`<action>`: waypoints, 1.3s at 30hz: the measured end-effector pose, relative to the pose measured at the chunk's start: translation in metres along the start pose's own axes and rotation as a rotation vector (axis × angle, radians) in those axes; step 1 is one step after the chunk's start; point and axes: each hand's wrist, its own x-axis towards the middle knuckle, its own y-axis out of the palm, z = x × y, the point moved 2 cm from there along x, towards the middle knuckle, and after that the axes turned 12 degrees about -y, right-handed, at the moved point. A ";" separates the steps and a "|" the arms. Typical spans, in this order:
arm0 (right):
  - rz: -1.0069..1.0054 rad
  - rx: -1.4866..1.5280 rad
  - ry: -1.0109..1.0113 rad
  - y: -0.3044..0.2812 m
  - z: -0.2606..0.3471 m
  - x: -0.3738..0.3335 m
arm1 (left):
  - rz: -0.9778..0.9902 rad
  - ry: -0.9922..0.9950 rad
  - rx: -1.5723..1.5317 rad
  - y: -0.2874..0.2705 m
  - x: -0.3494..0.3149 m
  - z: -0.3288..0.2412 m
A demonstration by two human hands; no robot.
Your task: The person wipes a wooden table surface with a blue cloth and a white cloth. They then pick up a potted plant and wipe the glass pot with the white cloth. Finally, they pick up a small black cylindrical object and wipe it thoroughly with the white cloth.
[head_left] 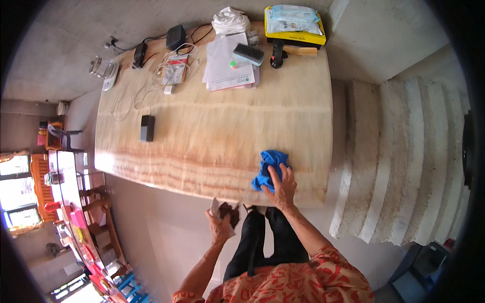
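Observation:
A crumpled blue cloth (268, 171) lies on the marble-patterned table (202, 136) near its front right corner. My right hand (284, 189) presses down on it, the fingers bent over the cloth. Beyond the front edge of the table, my left hand (219, 228) is closed round a dark brown, soft-looking item with a thin white sheet-like piece (215, 208) showing beside it. What exactly that brown item is, I cannot make out.
Papers (227, 65), a brush (248, 53), a comb (300, 51) and a yellow box (295, 36) lie at the far side. Cables (174, 63) spread at the far left, and a black box-shaped device (147, 128) stands nearer. Concrete steps (384, 166) rise to the right.

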 end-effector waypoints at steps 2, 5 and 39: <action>0.067 -0.043 -0.094 0.026 -0.006 0.003 | -0.151 0.199 0.437 -0.011 0.027 -0.023; 0.029 -0.068 -0.218 0.074 -0.023 -0.008 | -0.381 0.337 0.933 -0.006 0.074 -0.079; -0.256 -0.289 -0.118 0.064 -0.138 0.251 | -0.589 1.029 0.913 -0.002 0.456 -0.160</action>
